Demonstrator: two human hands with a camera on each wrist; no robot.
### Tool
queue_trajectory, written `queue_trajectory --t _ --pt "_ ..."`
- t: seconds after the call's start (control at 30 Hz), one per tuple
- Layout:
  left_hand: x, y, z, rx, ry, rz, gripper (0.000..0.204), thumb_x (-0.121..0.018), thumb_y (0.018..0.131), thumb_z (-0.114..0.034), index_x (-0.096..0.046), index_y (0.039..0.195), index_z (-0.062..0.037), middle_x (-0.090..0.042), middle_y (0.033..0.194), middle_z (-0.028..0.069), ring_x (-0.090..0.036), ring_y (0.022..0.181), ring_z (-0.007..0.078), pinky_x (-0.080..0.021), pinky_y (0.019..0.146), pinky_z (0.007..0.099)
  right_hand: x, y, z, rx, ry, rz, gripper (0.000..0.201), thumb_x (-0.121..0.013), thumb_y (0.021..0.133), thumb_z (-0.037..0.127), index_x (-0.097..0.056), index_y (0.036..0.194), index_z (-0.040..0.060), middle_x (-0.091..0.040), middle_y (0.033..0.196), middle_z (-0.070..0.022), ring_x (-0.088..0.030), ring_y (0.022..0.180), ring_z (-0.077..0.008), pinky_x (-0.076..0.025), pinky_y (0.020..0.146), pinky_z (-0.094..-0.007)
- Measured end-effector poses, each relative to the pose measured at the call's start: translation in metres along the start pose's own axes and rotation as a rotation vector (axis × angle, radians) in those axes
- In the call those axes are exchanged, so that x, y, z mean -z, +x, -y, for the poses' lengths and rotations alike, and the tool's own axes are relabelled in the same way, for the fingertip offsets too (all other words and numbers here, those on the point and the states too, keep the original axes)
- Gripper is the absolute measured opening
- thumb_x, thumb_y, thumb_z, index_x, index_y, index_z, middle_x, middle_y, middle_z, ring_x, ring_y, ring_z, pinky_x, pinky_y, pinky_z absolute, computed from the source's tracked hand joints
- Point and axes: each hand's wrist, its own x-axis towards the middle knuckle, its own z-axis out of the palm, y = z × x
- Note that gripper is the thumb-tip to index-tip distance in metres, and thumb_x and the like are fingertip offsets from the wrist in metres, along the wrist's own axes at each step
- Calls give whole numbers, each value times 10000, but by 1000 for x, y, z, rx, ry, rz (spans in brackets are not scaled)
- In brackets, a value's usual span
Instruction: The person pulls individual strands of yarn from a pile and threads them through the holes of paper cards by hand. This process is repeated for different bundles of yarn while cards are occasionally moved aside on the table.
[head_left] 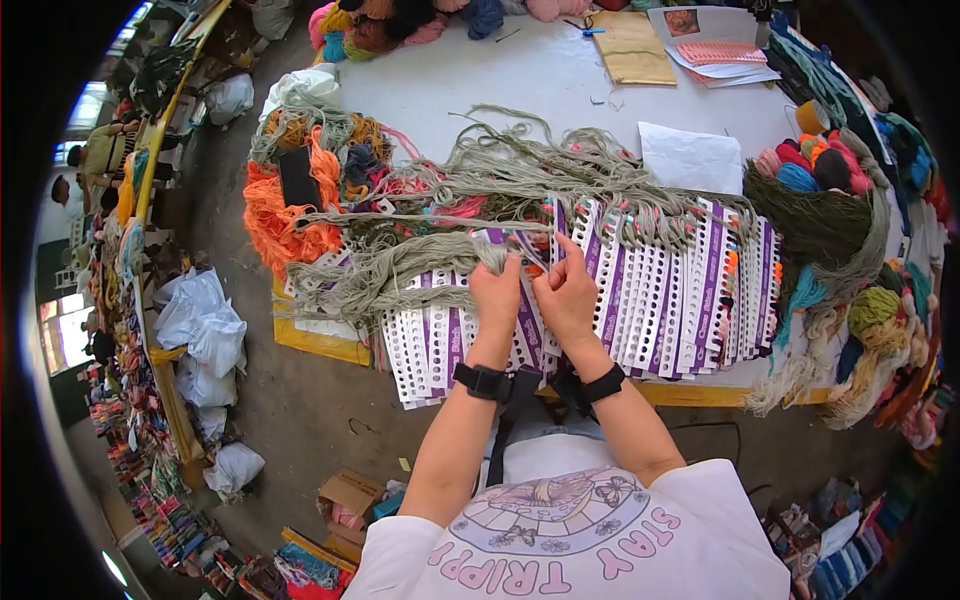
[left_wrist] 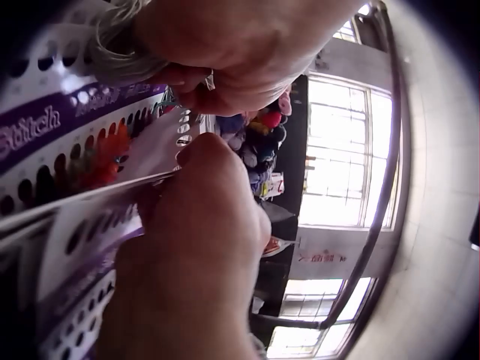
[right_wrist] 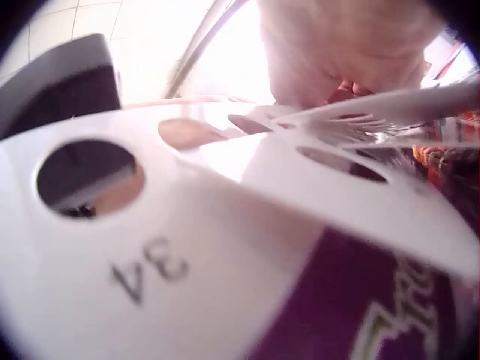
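Observation:
Above the table's front edge, my left hand (head_left: pixel 495 298) grips looped grey-green thread (head_left: pixel 489 252). Close beside it, my right hand (head_left: pixel 568 296) pinches a white and purple punched card (head_left: pixel 530 248) between thumb and fingers. In the left wrist view, grey-green thread (left_wrist: pixel 124 45) hangs by one hand, and the other pinches a card edge. A punched card marked 34 (right_wrist: pixel 210 225) fills much of the right wrist view, with pale strands (right_wrist: pixel 375 112) at its holes. The exact fingertip contact is partly hidden.
Rows of punched cards (head_left: pixel 650 290) line the table front, with loose grey-green skeins (head_left: pixel 390 270) across them. Orange yarn (head_left: pixel 268 228) and a black block (head_left: pixel 298 180) lie left. Blank paper (head_left: pixel 690 158) lies behind the cards; yarn balls (head_left: pixel 820 165) are at right.

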Motion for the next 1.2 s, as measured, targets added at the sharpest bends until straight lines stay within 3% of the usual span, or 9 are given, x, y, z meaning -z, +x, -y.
queue_trajectory --t 0.17,0.27,0.3,0.4,0.43,0.67,0.8,0.93,1.2 --pt "12 0 -3 1 304 189 175 -584 731 -133 -575 782 35 -603 656 103 -555 584 149 -431 562 299 -10 -10 0 127 -111 150 495 -543 666 56 -433 1149 74 -549 600 -84 -561 534 -256 -449 500 -346" --pt "18 10 -9 -105 326 103 173 -589 726 -133 -567 761 35 -596 640 100 -540 567 144 -425 548 298 -17 -7 -8 30 -88 137 471 -537 674 63 -448 1136 75 -492 527 -50 -518 468 -220 -416 469 -329" --pt "18 5 -23 -108 319 52 113 -586 737 -102 -577 779 2 -572 673 1 -476 571 69 -397 525 238 -20 -6 -9 21 -107 110 479 -540 663 78 -448 1134 74 -497 520 -47 -522 464 -225 -424 472 -335" --pt "30 3 -28 -73 27 90 96 -586 753 -106 -573 812 -32 -544 663 -19 -466 566 62 -394 536 227 -29 -8 -11 30 -204 115 475 -536 661 85 -447 1127 72 -508 531 -41 -530 473 -224 -431 477 -343" --pt "39 0 -31 200 -2 159 106 -572 777 -105 -559 871 -59 -547 724 -15 -496 633 71 -412 567 228 -30 -8 -13 14 -207 148 494 -536 653 95 -439 1138 80 -526 548 -43 -547 497 -234 -446 500 -355" --pt "55 -1 -32 317 -687 296 153 -501 822 -113 -525 956 -42 -569 925 36 -527 821 118 -438 687 311 -24 -8 -5 -53 -261 218 553 -519 646 137 -386 1178 68 -586 691 -199 -581 639 -356 -462 613 -440" --pt "70 10 -44 147 -399 208 121 -482 817 -109 -527 892 -26 -597 850 70 -573 756 158 -449 649 264 -23 -5 -6 -35 -322 188 565 -525 635 145 -413 1184 75 -583 644 -132 -581 616 -320 -464 614 -420" --pt "93 6 -85 -25 -334 82 57 -463 809 -57 -486 860 -47 -558 710 48 -565 651 151 -439 605 254 -21 -6 -4 -20 -344 209 578 -521 639 151 -386 1193 60 -589 698 -186 -578 664 -360 -461 648 -437" --pt "171 2 -192 -105 -701 378 102 -419 867 -110 -439 772 -78 -424 655 -5 -410 572 95 -432 751 351 -21 0 0 -87 -397 291 599 -526 644 176 -366 1207 47 -595 772 -211 -578 726 -369 -456 689 -437"
